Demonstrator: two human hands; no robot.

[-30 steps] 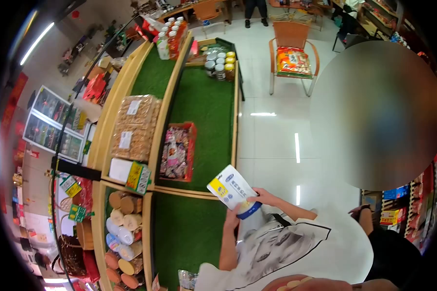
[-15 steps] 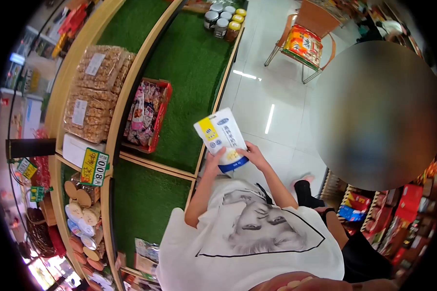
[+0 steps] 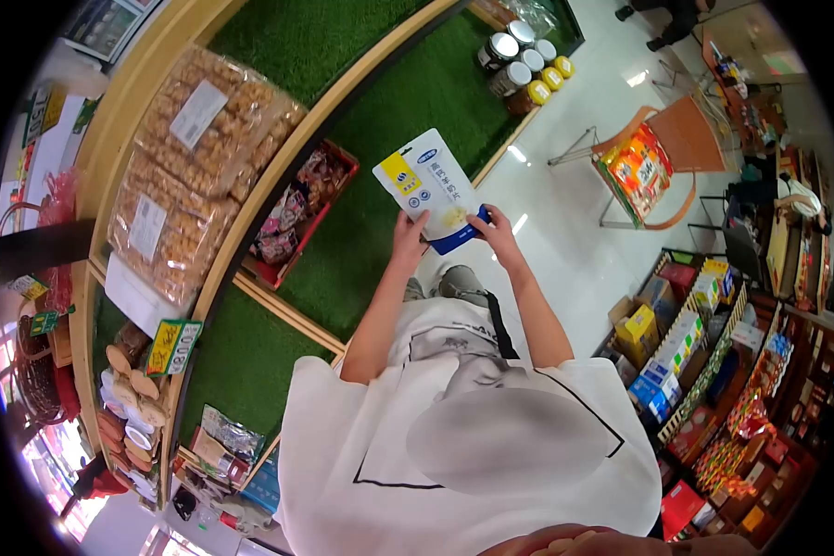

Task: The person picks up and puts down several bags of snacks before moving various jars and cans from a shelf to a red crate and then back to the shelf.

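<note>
A white pouch (image 3: 433,183) with a yellow patch and a blue bottom band is held out in front of my white shirt. My left hand (image 3: 408,237) pinches its lower left edge. On the lower right corner, by the blue band, my right hand (image 3: 497,233) grips it with thumb and fingers. The pouch is tilted, its printed front facing up. Behind it lies the green-lined shelf (image 3: 380,120), with a red box (image 3: 317,218) of small wrapped items to the left.
Bagged snacks (image 3: 171,259) and a price tag (image 3: 172,347) are at the left. Jars (image 3: 519,69) stand on the shelf's far end. A chair (image 3: 684,134) holds an orange package (image 3: 636,172). Racks of boxed goods (image 3: 681,343) stand at the right.
The view has shifted, bringing the chair, jars and right-hand racks further into sight. The person at the right is out of view. Both hands still hold the pouch.
</note>
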